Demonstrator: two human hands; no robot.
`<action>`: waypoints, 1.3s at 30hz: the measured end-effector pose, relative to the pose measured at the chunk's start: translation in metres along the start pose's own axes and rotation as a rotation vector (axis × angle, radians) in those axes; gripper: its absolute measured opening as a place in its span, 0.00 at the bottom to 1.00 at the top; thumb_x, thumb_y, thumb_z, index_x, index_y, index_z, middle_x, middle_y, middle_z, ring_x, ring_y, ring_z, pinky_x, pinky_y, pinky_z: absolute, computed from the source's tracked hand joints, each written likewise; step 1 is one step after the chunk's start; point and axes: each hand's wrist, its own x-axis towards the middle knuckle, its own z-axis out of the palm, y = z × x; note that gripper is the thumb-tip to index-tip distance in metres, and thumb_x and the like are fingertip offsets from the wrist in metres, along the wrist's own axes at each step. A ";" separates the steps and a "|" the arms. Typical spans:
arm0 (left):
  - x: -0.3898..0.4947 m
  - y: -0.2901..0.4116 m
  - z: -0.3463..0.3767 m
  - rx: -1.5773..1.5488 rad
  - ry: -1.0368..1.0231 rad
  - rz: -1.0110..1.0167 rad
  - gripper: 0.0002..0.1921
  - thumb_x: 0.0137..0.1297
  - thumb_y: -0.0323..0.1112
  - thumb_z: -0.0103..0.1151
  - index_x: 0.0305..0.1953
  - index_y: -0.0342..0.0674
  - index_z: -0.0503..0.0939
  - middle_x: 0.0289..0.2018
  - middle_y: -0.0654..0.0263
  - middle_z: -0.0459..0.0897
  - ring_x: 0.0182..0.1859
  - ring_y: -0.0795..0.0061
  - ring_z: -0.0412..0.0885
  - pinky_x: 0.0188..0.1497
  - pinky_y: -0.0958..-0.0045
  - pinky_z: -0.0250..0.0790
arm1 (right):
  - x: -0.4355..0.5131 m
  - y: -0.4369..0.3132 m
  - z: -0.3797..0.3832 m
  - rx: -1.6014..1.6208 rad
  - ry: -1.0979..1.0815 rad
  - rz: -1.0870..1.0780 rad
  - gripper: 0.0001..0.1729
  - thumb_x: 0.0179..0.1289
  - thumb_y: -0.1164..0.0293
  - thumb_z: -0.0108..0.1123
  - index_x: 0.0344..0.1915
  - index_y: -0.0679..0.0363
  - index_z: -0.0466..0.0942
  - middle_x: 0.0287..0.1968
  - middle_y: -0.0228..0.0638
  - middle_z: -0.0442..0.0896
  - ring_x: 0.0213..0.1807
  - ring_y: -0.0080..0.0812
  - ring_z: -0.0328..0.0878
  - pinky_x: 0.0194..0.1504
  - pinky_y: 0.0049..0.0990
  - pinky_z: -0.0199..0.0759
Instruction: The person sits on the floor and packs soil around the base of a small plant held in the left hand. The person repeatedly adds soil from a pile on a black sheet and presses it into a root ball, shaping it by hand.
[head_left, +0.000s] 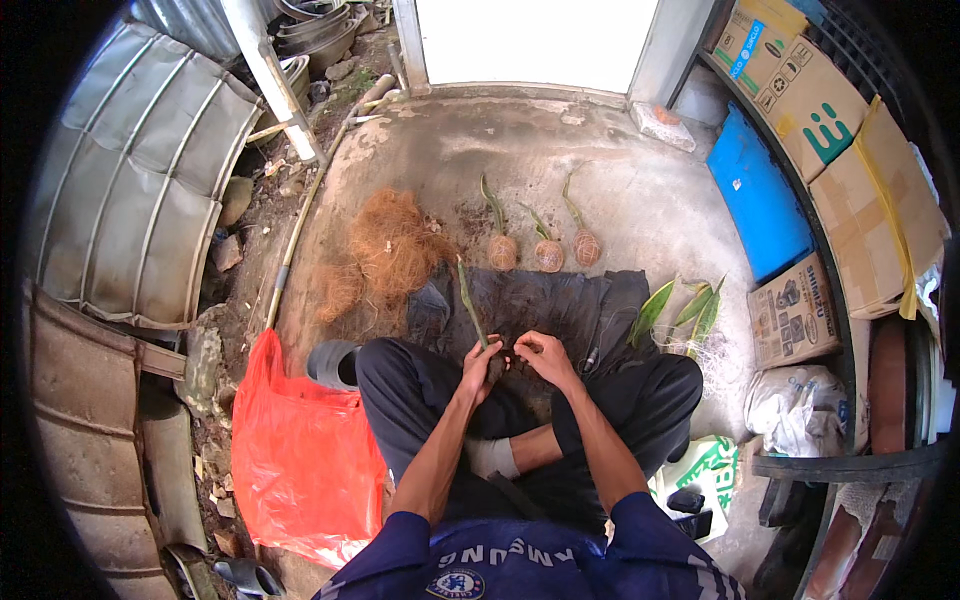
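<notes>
My left hand (478, 369) grips a snake plant cutting (469, 304) low down, its leaf standing nearly upright. A dark clump of soil (496, 367) shows at the base, against my fingers. Just to the right, my right hand (546, 357) has thumb and fingertips drawn together; whether something is pinched there is too small to tell. Both hands are above a black plastic sheet (525, 292) with soil on it. Beyond its far edge lie three string-wrapped fibre balls (502, 253), each with a leaf growing out. Brown coir fibre (397, 240) is heaped at the far left.
Cut leaves (701, 311) and tangled white string (697, 360) lie by my right knee. A red plastic bag (300, 450) spreads on the left, near a long pole (296, 232). Cardboard boxes (806, 112) and a blue panel (757, 195) line the right side.
</notes>
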 end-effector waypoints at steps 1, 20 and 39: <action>0.001 0.001 0.001 0.016 -0.008 0.002 0.14 0.66 0.30 0.60 0.51 0.36 0.75 0.35 0.63 0.79 0.31 0.72 0.81 0.32 0.71 0.77 | 0.002 0.003 -0.002 -0.022 0.012 0.020 0.10 0.66 0.67 0.61 0.40 0.63 0.80 0.31 0.34 0.84 0.32 0.24 0.81 0.34 0.27 0.72; -0.009 0.000 0.002 0.304 -0.234 0.007 0.17 0.66 0.34 0.62 0.54 0.37 0.75 0.37 0.64 0.82 0.33 0.76 0.81 0.34 0.73 0.75 | -0.022 -0.009 -0.005 0.275 -0.122 0.273 0.22 0.71 0.65 0.56 0.62 0.61 0.71 0.51 0.36 0.79 0.48 0.26 0.80 0.45 0.26 0.76; -0.006 0.001 -0.016 -0.159 -0.210 -0.043 0.14 0.71 0.40 0.56 0.50 0.38 0.73 0.37 0.62 0.81 0.32 0.71 0.81 0.33 0.70 0.76 | -0.020 0.003 -0.004 1.140 -0.047 0.326 0.14 0.72 0.68 0.54 0.52 0.64 0.73 0.49 0.38 0.78 0.53 0.36 0.75 0.60 0.34 0.71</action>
